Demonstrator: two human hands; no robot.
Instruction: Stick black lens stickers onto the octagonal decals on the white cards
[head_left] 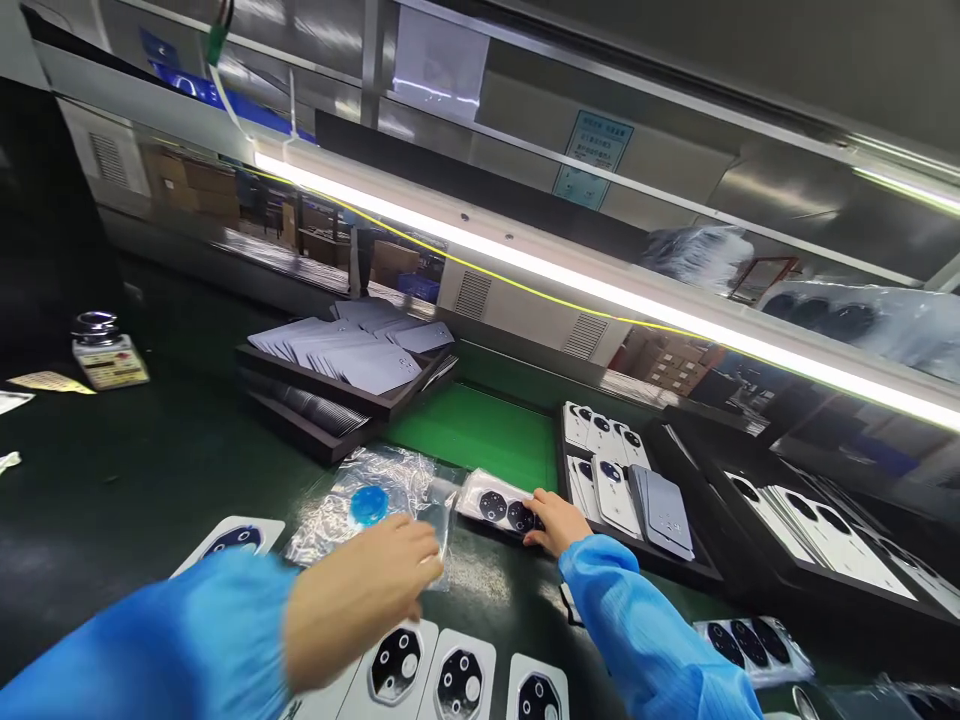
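My right hand (553, 522) reaches forward and rests on a small bagged stack of white phone back covers (496, 503) with dark round camera cut-outs, its fingers closed over the near end. My left hand (375, 590), blurred, hovers over a crumpled clear plastic bag (352, 500) carrying a round blue sticker (369, 505); its fingers curl near the bag's edge and whether they grip it is unclear. Both arms wear blue sleeves. Several white back covers (457, 680) lie flat in a row just below my hands.
A black tray (667, 565) of upright white covers stands right of my right hand, more black trays (825, 540) beyond it. Stacked black trays of grey sheets (352, 365) sit at centre back. A small bottle (105, 350) stands far left. A green mat (480, 430) lies behind the bag.
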